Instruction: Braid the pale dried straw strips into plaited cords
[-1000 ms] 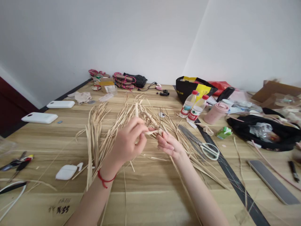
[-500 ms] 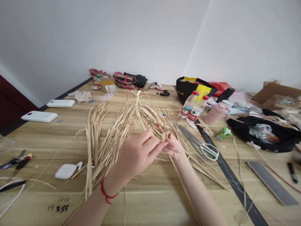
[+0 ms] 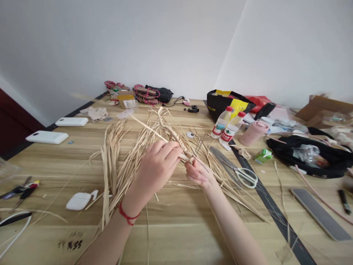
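Observation:
My left hand (image 3: 157, 167), a red string round its wrist, pinches a long pale straw strip (image 3: 147, 129) that slants up to the left. My right hand (image 3: 199, 172) is closed round the near end of a braided straw piece (image 3: 176, 139) with thin dark wires sticking out beside it. Both hands meet above a spread of loose straw strips (image 3: 121, 162) on the wooden table (image 3: 176, 228).
White-handled scissors (image 3: 244, 176) lie right of my hands, two water bottles (image 3: 227, 127) and a pink cup (image 3: 252, 133) beyond. A white earbud case (image 3: 78, 201), pliers (image 3: 19, 191) and power banks (image 3: 46, 137) are at left. A black bag (image 3: 314, 156) and a ruler (image 3: 320, 217) sit at right.
My left hand has drawn a long straw strip out up and to the left across the braid. The right hand kept its hold, shifting slightly.

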